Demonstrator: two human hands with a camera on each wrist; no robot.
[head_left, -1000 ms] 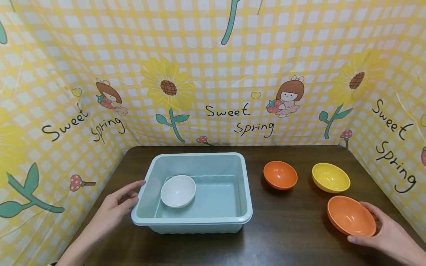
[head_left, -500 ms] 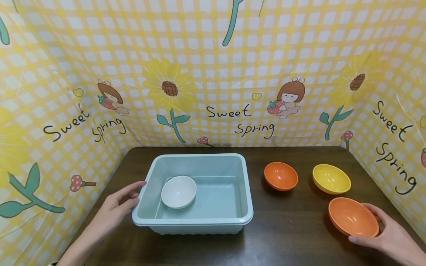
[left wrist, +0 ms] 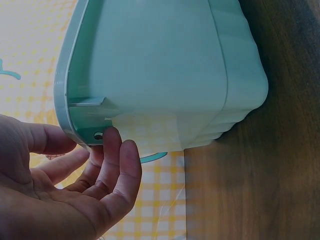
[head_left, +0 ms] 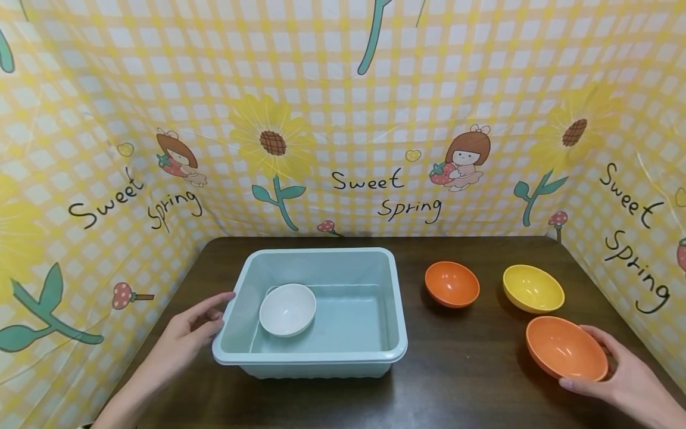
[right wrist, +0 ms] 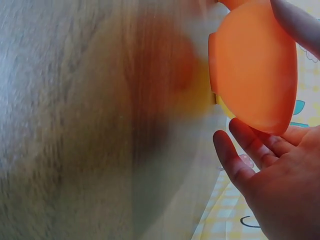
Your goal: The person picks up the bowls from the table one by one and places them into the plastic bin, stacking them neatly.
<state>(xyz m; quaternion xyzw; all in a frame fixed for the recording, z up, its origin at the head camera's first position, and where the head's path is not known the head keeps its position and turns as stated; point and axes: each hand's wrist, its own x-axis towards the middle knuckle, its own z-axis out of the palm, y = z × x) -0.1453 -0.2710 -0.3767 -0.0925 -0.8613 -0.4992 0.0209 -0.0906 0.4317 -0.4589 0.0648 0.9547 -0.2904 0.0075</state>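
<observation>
My right hand [head_left: 624, 372] holds an orange bowl [head_left: 567, 348] at the table's right side, thumb on the near rim and fingers on the far side. In the right wrist view this bowl [right wrist: 252, 70] shows its outer wall and foot and seems raised off the table. My left hand [head_left: 184, 333] touches the left rim of a pale blue-green plastic basin [head_left: 311, 357] with thumb and index finger. Below the rim, the other fingers [left wrist: 131, 165] bend loosely in the left wrist view. Inside the basin, toward its left, sits a white bowl [head_left: 287, 310]; a thin pale edge shows behind it.
A deeper orange bowl [head_left: 452, 285] stands right of the basin, and a yellow bowl [head_left: 533, 289] stands farther right, just behind the held one. The dark wooden table [head_left: 445, 387] meets a yellow checked cloth [head_left: 354, 131] at the back and sides.
The held orange bowl and right hand shift very slightly, first right, then back left. The left hand, basin and other bowls keep their places.
</observation>
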